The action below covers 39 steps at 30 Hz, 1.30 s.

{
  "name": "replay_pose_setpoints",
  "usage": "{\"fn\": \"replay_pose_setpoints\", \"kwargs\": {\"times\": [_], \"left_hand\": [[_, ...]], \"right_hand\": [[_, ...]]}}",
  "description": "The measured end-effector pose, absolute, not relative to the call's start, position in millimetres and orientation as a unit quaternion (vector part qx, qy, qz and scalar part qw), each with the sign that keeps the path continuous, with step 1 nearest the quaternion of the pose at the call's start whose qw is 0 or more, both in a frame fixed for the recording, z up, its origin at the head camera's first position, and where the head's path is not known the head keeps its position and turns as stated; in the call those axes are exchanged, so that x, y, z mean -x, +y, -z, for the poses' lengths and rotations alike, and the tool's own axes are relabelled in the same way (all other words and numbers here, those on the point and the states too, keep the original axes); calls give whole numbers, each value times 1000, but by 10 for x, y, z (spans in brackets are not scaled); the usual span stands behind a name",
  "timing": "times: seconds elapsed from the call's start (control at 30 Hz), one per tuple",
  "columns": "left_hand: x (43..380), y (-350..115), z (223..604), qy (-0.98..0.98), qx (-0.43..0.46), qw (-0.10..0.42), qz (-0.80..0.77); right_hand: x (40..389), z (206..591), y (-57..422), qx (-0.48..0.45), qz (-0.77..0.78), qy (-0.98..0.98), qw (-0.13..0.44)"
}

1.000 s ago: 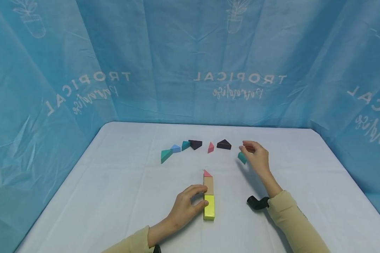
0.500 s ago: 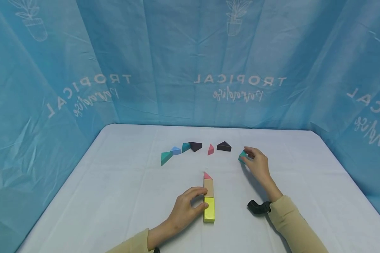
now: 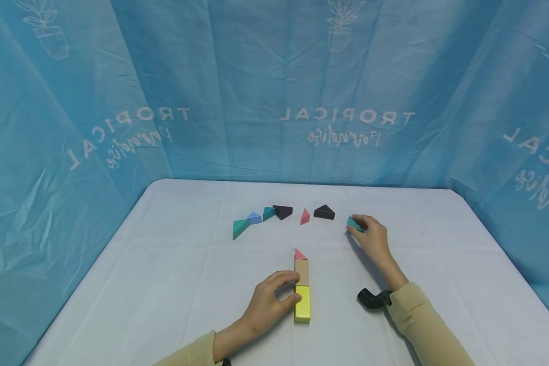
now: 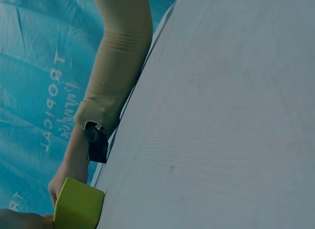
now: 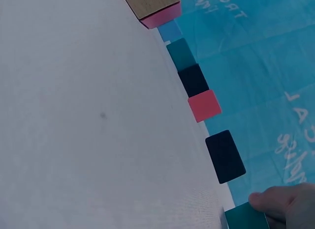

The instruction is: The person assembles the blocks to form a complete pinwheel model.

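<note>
In the head view my left hand (image 3: 270,302) rests beside a short row of blocks, thumb at the yellow block (image 3: 303,305) and fingertips at the tan block (image 3: 302,273). A small pink triangular block (image 3: 300,254) caps the far end of that row. To the right, my right hand (image 3: 370,237) pinches a teal triangular block (image 3: 353,223) between thumb and fingers. The right wrist view shows the thumb pressed on this teal block (image 5: 246,216) at the bottom. The yellow block's near end (image 4: 79,204) fills the lower left of the left wrist view.
Along the back lie a green triangular block (image 3: 240,229), a blue one (image 3: 254,218), a dark teal one (image 3: 268,212), a black one (image 3: 282,211), a pink one (image 3: 305,217) and another black block (image 3: 324,212). A blue printed curtain (image 3: 256,76) surrounds the white table (image 3: 164,284).
The right thumb and fingers have closed on the teal block, which has turned in their grip and shifted slightly right. The left hand and its row of blocks stay in place.
</note>
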<state>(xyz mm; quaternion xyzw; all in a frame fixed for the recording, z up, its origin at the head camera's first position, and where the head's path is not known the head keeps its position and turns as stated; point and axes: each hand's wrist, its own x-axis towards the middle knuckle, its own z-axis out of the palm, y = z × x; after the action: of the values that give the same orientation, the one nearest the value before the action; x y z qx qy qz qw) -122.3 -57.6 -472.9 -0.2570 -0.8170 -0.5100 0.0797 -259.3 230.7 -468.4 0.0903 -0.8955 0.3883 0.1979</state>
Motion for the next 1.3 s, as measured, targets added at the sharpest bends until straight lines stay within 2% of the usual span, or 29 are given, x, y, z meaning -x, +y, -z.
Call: {"fn": "replay_pose_setpoints", "kwargs": {"times": [0.4,0.6,1.03,1.3], "left_hand": [[1216,-571,4720,-819,253,75,510],[1211,-581,4720,-819,254,69,510],[1202,-588,4721,-819,250,65,513],[1213,-587,4719,-817,254,72,512]], "right_hand": [[2586,4670,2333,-65,-394,-902,162],[2581,4534,2376,-42,-409,-899,153],[2575,4230,2445,-122,-380,-904,155],[2503,4136,2382,-134,-409,-895,117]]}}
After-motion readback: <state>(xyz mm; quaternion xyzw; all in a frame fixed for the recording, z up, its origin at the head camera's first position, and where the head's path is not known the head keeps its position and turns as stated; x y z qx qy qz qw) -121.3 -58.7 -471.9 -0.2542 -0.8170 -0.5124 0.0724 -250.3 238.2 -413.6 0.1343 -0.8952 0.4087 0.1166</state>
